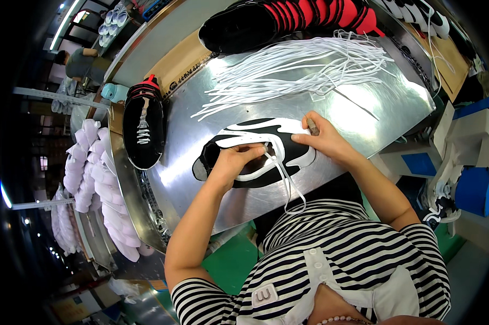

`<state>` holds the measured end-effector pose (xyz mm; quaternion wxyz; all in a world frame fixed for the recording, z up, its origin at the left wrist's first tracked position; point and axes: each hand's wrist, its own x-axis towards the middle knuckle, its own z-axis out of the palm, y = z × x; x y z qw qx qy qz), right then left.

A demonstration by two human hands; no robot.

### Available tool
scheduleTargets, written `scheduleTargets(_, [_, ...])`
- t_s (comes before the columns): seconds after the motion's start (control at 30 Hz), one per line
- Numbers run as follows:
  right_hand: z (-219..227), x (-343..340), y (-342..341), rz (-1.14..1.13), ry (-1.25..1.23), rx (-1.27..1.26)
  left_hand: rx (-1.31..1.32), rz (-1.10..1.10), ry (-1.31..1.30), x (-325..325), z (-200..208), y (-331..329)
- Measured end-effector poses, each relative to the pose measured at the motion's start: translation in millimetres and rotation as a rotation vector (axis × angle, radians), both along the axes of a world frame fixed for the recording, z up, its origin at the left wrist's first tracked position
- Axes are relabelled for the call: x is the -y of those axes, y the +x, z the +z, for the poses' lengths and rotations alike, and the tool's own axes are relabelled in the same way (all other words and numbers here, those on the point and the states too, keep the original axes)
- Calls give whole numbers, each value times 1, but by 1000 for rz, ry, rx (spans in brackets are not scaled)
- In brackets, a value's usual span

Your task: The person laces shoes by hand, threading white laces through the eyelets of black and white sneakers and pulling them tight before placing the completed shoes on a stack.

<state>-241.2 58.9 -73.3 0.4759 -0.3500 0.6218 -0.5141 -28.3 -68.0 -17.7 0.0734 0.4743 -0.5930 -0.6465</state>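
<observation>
Striped shirt (331, 233) sat closest to camera, black and white bands, pale collar, necklace (342, 319) at bottom edge. Left hand (229, 165): thumb and index nearly together, tips pinched on a white lace (283, 176) over the shoe opening; other fingers tucked down toward the inside, mostly hidden. Right hand (329, 142): thumb tip rested at the toe end, other fingers bent, gap between thumb and index, so partly open. Short brown piece (312, 127) showed at the bent fingers; couldn't tell whether worn or held. Black-and-white shoe (258, 124) lay flat between both hands, toe to the right, heel under the left wrist side. Lace ends ran from the pinch over its near edge and looped toward the shirt.

Shoe was on a shiny metal table (182, 146). Beyond it, loose bundle of white laces (293, 73), spread crosswise. Past the bundle, black-and-red shoes (239, 30) in a row at the far edge. Single black shoe (133, 124) with red trim stood left, by the table edge. Farther left, stacked pale lilac pieces (111, 200); upper left, another person (87, 64). Upper right, more white-and-black shoes (436, 24).
</observation>
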Motion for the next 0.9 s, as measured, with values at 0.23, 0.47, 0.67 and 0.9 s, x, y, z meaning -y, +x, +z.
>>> scheduleTargets(0.23, [13,-11,-8,123,43,-14,183,-131,-851,17,7,43])
scheduleTargets(0.47, [19,-27,-57,126,54,94,714,477,-1235,110,54,302])
scheduleTargets(0.67, [-3,-28,-72,138,4,-13,435,389,-1243,82,55,215])
scheduleTargets(0.9, [13,-33,-71,-76,-105,-826,-352,-590,-901,-29,101,-14])
